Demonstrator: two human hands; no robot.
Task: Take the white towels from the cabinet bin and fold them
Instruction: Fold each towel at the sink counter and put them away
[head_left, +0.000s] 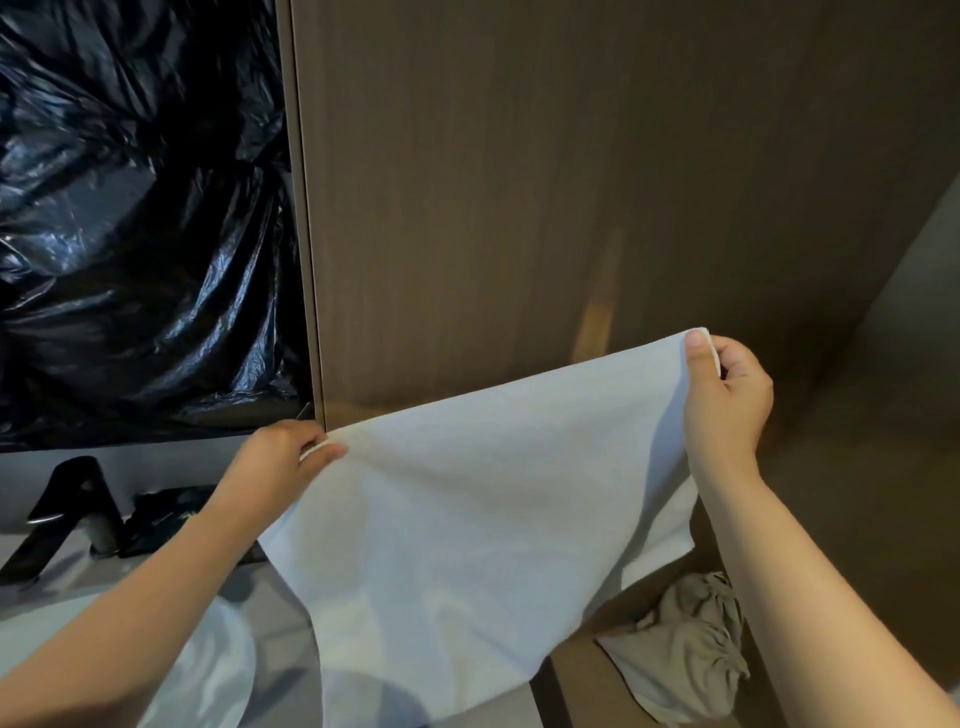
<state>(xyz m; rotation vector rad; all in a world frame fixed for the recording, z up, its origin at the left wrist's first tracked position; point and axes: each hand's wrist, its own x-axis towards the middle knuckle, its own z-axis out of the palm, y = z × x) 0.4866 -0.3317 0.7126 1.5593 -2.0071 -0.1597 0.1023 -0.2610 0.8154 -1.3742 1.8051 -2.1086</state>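
Towel (467, 519) out of bin, spread wide, not folded. Left hand (280, 457) pinches corner at 9 o'clock, right hand (727, 400) pinches corner at 2 o'clock. Crumpled cloth (691, 654) waits at 5 o'clock.

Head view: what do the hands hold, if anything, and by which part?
A white towel, by its two upper corners: the left hand pinches the left corner, the right hand the higher right corner.
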